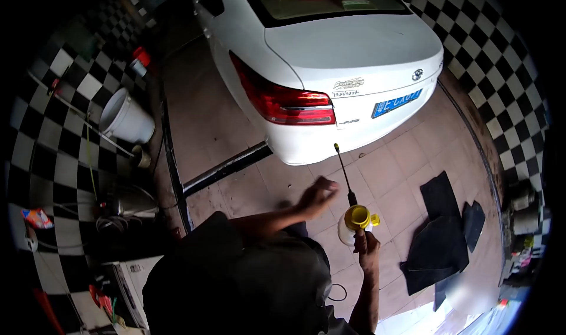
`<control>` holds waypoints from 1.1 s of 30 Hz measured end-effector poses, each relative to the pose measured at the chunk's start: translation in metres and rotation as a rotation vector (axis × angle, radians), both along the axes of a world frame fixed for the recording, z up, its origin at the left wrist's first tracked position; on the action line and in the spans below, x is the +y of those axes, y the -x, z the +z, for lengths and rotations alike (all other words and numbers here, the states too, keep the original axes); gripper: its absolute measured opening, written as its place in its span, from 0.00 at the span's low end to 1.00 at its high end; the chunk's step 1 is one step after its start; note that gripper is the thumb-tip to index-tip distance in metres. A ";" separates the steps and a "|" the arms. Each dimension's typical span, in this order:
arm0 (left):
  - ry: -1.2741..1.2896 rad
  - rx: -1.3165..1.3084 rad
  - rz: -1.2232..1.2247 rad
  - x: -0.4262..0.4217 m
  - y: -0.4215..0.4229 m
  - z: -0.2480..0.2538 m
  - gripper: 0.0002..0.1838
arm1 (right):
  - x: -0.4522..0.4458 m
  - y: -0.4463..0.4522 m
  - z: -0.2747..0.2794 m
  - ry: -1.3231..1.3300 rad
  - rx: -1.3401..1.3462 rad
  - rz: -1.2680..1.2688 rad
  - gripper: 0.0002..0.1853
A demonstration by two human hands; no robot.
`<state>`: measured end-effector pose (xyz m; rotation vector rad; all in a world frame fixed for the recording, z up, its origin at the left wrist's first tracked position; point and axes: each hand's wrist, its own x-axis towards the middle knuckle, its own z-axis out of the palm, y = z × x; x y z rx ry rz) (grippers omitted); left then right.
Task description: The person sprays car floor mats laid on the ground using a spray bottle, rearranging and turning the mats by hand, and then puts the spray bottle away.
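Note:
My right hand (367,246) is closed around a white spray bottle (348,232) with a wide yellow neck and a small yellow part at its side. A thin black spray wand (344,173) with a yellow tip stretches from behind the bottle toward the car's rear bumper; whether the two are joined is hidden. To the left of the bottle, apart from it, my left hand (318,198) is raised and blurred by motion. Its fingers look bent, and nothing shows clearly in them. Ahead stands a white car (354,49), its rear toward me, with a red tail light (289,102).
Black floor mats (439,246) lie on the tiled floor (398,158) at right. Dark drain channels (227,168) cross the floor. A white bucket (127,117) and a metal canister (134,202) stand along the left checkered wall. A thin cable loop (337,292) shows beside my body.

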<state>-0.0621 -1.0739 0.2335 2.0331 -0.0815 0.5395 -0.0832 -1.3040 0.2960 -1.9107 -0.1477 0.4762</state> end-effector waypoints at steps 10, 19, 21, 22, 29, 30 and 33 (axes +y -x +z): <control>0.110 1.304 0.810 0.134 0.224 -0.236 0.23 | 0.068 -0.064 0.060 -0.212 0.040 0.113 0.23; 0.512 1.278 0.955 0.167 0.241 -0.229 0.15 | 0.148 -0.099 0.079 -0.165 -0.029 0.142 0.19; 0.557 1.229 0.884 0.173 0.212 -0.231 0.14 | 0.152 -0.105 0.075 -0.188 -0.033 0.125 0.19; 0.601 1.178 0.821 0.176 0.198 -0.232 0.13 | 0.150 -0.105 0.073 -0.181 -0.047 0.142 0.19; 0.579 1.068 0.545 0.191 0.100 -0.239 0.13 | 0.110 -0.087 0.072 -0.242 0.017 -0.040 0.23; 0.592 1.047 0.533 0.191 0.092 -0.236 0.13 | 0.102 -0.084 0.072 -0.229 0.028 -0.069 0.23; 0.565 1.066 0.478 0.188 0.085 -0.240 0.12 | 0.073 -0.078 0.065 -0.163 0.066 -0.135 0.23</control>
